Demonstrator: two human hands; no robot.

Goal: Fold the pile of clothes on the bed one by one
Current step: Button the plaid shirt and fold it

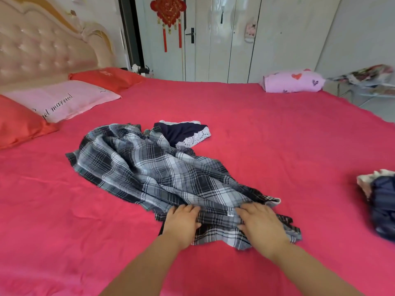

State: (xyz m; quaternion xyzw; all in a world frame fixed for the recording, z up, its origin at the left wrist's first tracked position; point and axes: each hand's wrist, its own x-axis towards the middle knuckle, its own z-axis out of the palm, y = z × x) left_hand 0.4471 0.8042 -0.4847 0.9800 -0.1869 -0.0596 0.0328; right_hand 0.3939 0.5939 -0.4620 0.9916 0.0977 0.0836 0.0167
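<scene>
A grey, black and white plaid garment (147,167) lies rumpled across the middle of the red bed (277,146). Both my hands rest on its near end, palms down. My left hand (181,223) lies on the left part of that end, its fingers stretched over the cloth. My right hand (260,223) presses the cloth just right of a small white label. A dark navy garment with white lace trim (186,133) lies behind the plaid one, touching it. More clothes, dark blue and cream (380,199), sit bunched at the right edge.
Red and pink pillows (55,101) line the padded headboard at the left. A pink heart-print pillow (292,82) lies at the far right corner. Beyond the bed stand white wardrobe doors and a rack with cloth (372,80).
</scene>
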